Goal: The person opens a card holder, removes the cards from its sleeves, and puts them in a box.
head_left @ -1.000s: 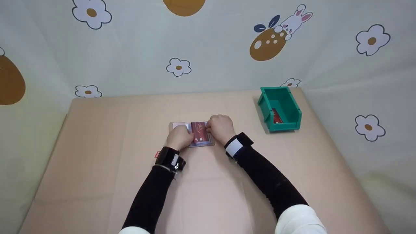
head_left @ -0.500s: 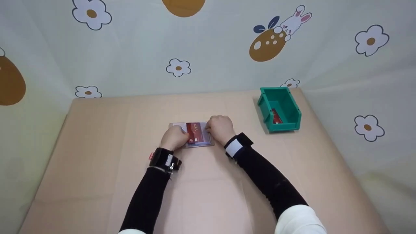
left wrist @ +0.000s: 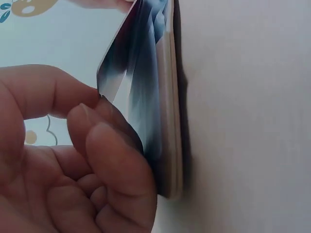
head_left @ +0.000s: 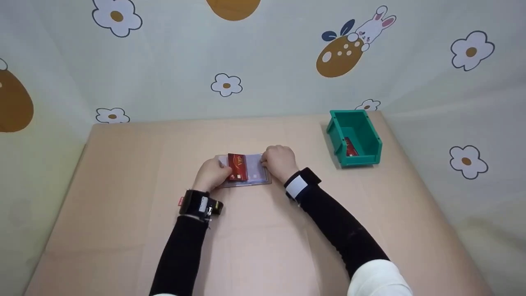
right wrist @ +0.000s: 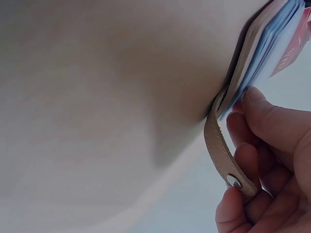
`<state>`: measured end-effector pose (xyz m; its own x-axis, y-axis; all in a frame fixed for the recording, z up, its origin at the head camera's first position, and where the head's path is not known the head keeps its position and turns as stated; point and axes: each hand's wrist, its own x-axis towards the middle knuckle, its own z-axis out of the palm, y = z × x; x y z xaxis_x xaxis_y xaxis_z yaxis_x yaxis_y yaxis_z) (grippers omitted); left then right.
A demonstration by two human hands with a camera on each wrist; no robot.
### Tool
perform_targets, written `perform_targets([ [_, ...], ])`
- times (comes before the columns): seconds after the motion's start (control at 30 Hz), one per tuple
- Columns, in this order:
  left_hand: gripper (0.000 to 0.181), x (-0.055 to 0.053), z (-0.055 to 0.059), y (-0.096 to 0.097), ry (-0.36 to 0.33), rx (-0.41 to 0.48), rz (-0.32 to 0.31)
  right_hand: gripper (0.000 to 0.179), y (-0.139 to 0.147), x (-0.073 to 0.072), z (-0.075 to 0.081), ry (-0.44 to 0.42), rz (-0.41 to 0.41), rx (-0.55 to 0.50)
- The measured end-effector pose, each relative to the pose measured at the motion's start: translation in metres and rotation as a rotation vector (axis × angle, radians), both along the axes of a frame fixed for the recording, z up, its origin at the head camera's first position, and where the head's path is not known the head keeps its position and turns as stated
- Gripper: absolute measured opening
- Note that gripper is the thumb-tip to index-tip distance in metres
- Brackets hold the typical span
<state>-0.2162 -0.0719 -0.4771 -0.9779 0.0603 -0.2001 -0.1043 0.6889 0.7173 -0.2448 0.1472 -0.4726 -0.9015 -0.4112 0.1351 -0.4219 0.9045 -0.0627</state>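
Observation:
A card holder [head_left: 257,173] with clear sleeves lies unfolded on the table. My left hand [head_left: 210,174] pinches the left side of a red card [head_left: 238,166] with gold lettering. This card lies over the left part of the holder, its left edge tilted up in the left wrist view. My right hand [head_left: 280,161] pinches the sleeves' edge at the holder's right side between thumb and finger. In the right wrist view, a tan strap [right wrist: 219,145] with a metal snap hangs off the holder against my curled fingers.
A green bin [head_left: 358,159] stands at the table's back right, with a red card [head_left: 350,147] inside it. The brown-covered table [head_left: 123,197] meets a patterned curtain [head_left: 172,53] at the back and sides.
My left hand has moved left with the red card, which has slid from the holder's right part to its left, uncovering the clear sleeve. My right hand has stayed in place.

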Motion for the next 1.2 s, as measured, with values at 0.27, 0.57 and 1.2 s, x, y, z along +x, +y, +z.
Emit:
perform_targets([
  [0.27, 0.019, 0.002, 0.005, -0.002, 0.006, 0.019, 0.036, 0.013, 0.001, -0.001, -0.001, -0.001, -0.007, -0.011],
  [0.57, 0.021, 0.004, 0.015, -0.003, 0.007, 0.067, 0.053, 0.013, 0.001, -0.001, -0.001, -0.025, -0.014, -0.046],
  [1.2, 0.012, 0.007, 0.034, 0.001, -0.02, 0.235, 0.045, 0.013, 0.005, 0.001, 0.0, -0.024, -0.003, -0.089],
])
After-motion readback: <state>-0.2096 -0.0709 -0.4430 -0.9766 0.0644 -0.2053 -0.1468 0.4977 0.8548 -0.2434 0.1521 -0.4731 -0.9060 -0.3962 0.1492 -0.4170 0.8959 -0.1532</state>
